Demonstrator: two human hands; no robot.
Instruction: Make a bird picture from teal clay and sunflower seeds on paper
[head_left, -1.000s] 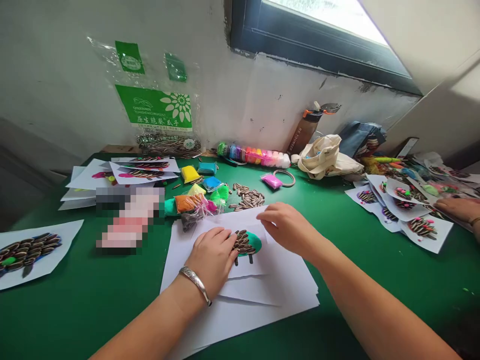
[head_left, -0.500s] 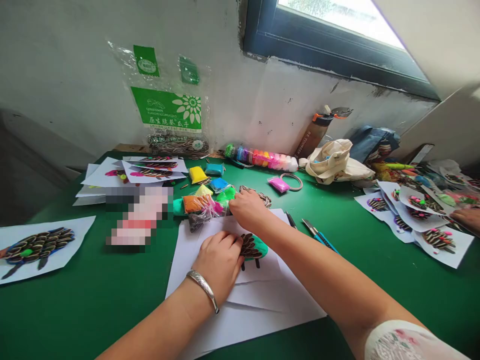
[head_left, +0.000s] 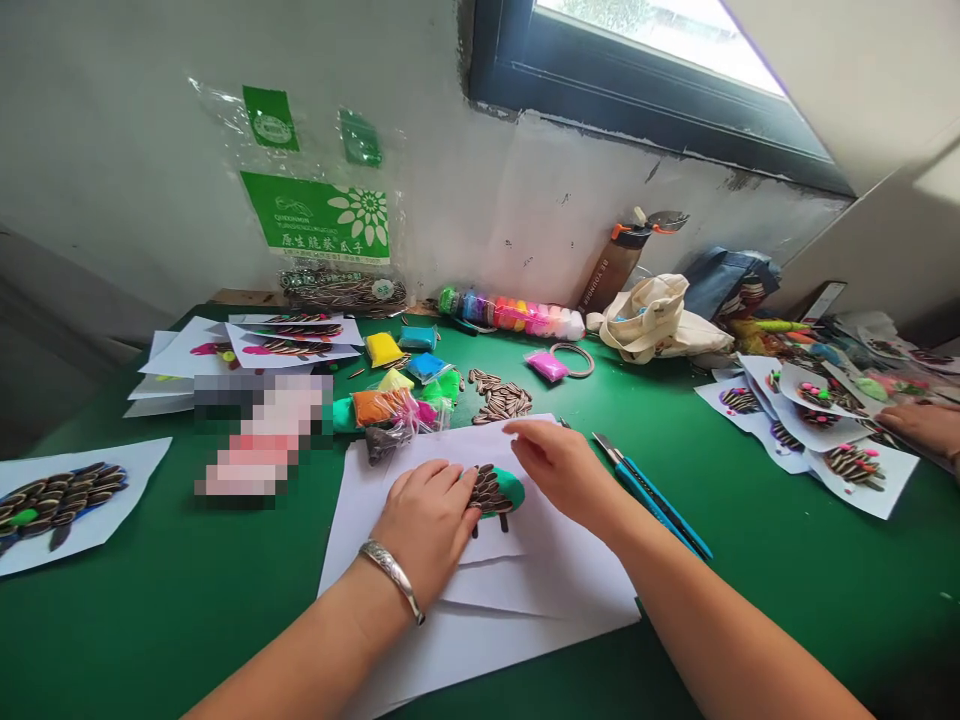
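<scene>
Seed picture (head_left: 495, 492) on green table (head_left: 787, 560) by wall (head_left: 450, 190); left fingers (head_left: 444, 482) unclenched, right fingers (head_left: 531, 437) unclear

A silver-toned bangle (head_left: 396, 575) is worn on the left wrist: narrow, shiny, curved band, surface marked with fine patterning. Left hand (head_left: 426, 515), right hand (head_left: 559, 465) and visible forearms (head_left: 720, 610) are seen bare.
</scene>
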